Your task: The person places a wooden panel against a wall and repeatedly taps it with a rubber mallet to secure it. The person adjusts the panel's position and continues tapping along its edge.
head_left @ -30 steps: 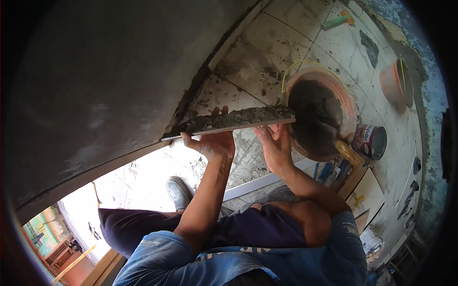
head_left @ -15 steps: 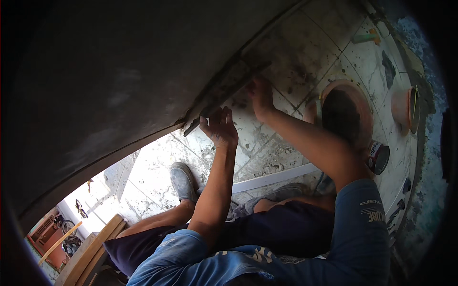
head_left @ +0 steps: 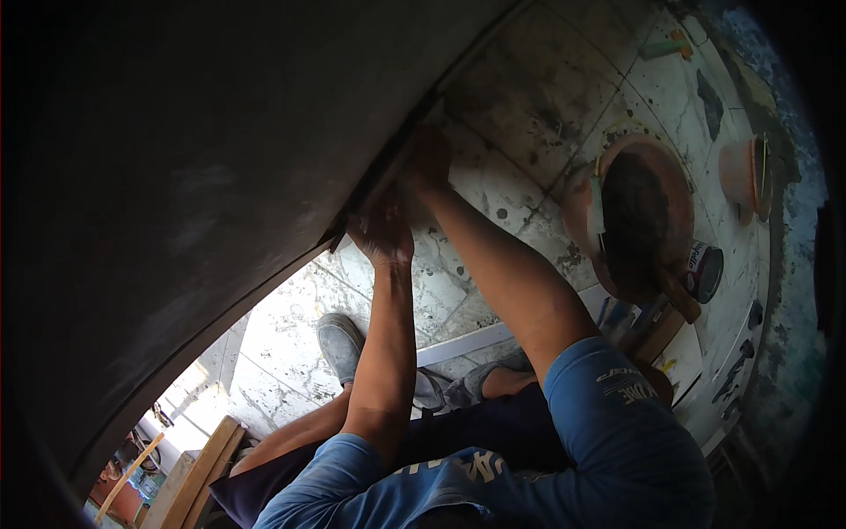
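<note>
A long, thin dark strip (head_left: 374,181) lies along the lower edge of a big dark wall-like surface (head_left: 203,176). My left hand (head_left: 384,236) grips it near its close end, palm turned up, fingertips lost in shadow. Farther along, my right hand (head_left: 429,160) is closed at the same strip, blurred and dark. Strip and surface edge appear to touch, though shadow hides the exact contact.
On the stained tile floor (head_left: 476,194) to the right stands a round tub (head_left: 674,189) with dark contents and a tool handle (head_left: 680,300). Beyond are a tin can (head_left: 705,271) and a small bucket (head_left: 738,176). Wooden boards (head_left: 198,472) lie at lower left.
Both hands have moved left with the strip, from slightly off the surface's edge up against it. The right arm has swung left, uncovering more of the tub and its tool handle.
</note>
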Available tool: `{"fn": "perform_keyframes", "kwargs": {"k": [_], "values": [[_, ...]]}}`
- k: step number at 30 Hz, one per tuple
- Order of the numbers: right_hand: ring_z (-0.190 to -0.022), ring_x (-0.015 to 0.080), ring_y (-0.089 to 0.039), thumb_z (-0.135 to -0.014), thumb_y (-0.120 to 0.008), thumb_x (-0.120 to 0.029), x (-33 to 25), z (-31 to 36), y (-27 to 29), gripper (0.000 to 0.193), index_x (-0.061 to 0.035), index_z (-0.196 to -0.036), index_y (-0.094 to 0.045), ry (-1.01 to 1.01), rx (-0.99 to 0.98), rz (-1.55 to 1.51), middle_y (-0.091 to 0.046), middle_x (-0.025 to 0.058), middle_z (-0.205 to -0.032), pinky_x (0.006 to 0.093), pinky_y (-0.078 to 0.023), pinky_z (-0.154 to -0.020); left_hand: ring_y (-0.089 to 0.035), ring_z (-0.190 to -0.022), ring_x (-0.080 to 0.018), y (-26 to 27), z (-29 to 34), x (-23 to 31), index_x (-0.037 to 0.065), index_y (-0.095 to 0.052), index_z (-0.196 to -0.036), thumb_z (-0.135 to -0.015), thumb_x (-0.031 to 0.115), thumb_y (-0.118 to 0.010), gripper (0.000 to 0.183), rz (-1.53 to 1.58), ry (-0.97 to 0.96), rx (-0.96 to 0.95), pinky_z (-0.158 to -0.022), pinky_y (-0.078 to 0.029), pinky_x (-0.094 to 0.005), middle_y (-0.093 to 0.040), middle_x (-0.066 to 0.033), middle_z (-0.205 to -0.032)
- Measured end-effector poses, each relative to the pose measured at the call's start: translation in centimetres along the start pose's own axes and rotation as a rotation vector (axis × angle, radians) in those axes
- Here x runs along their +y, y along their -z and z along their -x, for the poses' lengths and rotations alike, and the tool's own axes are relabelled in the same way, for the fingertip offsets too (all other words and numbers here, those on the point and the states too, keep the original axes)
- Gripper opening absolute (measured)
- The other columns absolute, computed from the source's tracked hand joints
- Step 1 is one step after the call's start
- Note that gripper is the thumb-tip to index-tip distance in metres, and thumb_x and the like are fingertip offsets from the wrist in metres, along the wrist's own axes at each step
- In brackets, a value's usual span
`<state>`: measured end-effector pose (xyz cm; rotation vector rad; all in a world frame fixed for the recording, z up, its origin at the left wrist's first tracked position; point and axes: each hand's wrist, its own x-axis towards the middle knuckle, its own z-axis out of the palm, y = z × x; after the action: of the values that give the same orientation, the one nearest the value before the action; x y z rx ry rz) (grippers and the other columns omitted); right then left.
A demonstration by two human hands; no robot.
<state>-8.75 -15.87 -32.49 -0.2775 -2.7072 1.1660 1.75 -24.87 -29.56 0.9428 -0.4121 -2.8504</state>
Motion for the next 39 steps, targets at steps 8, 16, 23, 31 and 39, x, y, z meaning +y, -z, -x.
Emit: {"fn": "perform_keyframes", "kwargs": {"k": [8,16,23,31,39], "values": [[-0.096,0.0458,-0.06,-0.099,-0.042,-0.027,-1.8,0.2,-1.5,0.034,0.0026,-0.103,-0.057,-0.263,0.13,-0.345,-0.062,0.0278,-0.097,0.0512,-0.047,-0.084,-0.05,-0.121,-0.0323,-1.0,0.2,1.0,-0.004,-0.047,-0.131,-0.074,0.041,-0.076,0.078,0.154,0.054,-0.031,-0.109,-0.04,-0.0403,-0.053,-0.0187,-0.128],[-0.096,0.045,-0.063,-0.099,-0.044,-0.033,-3.1,-0.1,-1.6,0.039,0.0028,-0.103,-0.057,-0.414,0.152,-0.382,-0.065,0.0289,-0.095,0.0524,-0.049,-0.084,-0.045,-0.126,-0.0357,0.0,-0.7,2.0,-0.005,-0.047,-0.127,-0.066,0.021,-0.083,0.075,0.299,0.17,-0.111,-0.109,-0.04,-0.0455,-0.047,-0.0213,-0.135],[-0.091,0.0452,-0.063,-0.1,-0.042,-0.037,-4.2,0.0,-0.6,0.042,0.0,-0.109,-0.057,-0.394,0.04,-0.275,-0.066,0.0246,-0.097,0.0515,-0.05,-0.082,-0.038,-0.136,-0.0374,0.0,-0.8,2.6,-0.007,-0.042,-0.132,-0.068,0.012,-0.081,0.078,0.413,0.227,-0.158,-0.116,-0.031,-0.0477,-0.042,-0.0238,-0.142],[-0.093,0.0438,-0.062,-0.1,-0.04,-0.032,-3.7,0.0,-0.7,0.037,-0.001,-0.115,-0.054,-0.413,0.011,-0.299,-0.063,0.0254,-0.101,0.0515,-0.049,-0.081,-0.048,-0.127,-0.0319,1.7,-1.4,3.2,-0.009,-0.048,-0.13,-0.084,0.013,-0.068,0.054,0.13,0.201,-0.14,-0.111,-0.039,-0.0434,-0.052,-0.0229,-0.133],[-0.105,0.0463,-0.057,-0.1,-0.042,-0.032,-3.2,0.3,-0.8,0.04,0.0019,-0.117,-0.054,-0.365,0.117,-0.389,-0.059,0.0288,-0.113,0.0519,-0.045,-0.088,-0.065,-0.088,-0.0216,-0.5,1.9,1.7,-0.003,-0.064,-0.111,-0.093,0.02,-0.064,0.03,-1.196,-0.2,-0.067,-0.075,-0.053,-0.0333,-0.066,-0.0146,-0.113]]}}
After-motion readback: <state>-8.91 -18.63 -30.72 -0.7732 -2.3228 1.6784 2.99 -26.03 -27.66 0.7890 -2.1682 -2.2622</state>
